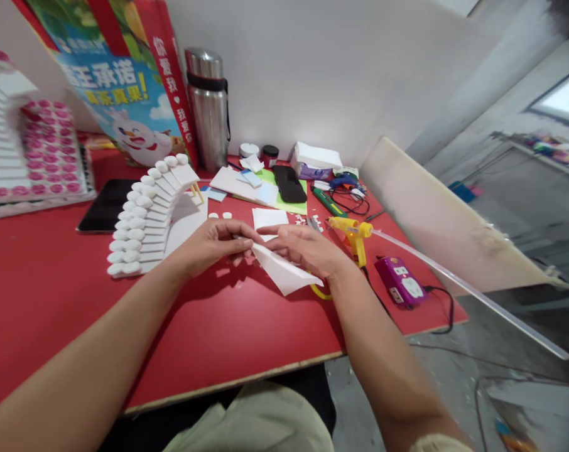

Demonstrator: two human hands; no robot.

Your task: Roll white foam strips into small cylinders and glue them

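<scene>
A thin white sheet of paper (284, 270) is held above the red table, its free corner hanging toward me. My left hand (223, 242) is closed, pinching the sheet's left edge between thumb and fingers. Curled over the far side of the same sheet is my right hand (308, 248), its fingers partly hidden behind the paper. Just left of my hands stands a curved white model staircase (147, 220) edged with oval white pieces. Behind my fingers lies a white square (270, 217), with small white scraps near it. Yellow scissor handles (321, 291) show partly under my right hand.
A yellow glue gun (355, 237) with a long clear glue stick lies right, beside a purple power strip (401, 282) and its cable. Farther back are a steel flask (208, 110), a black phone-like object (289, 184) and a large printed box (124, 88). A pink-and-white model (49, 147) stands left.
</scene>
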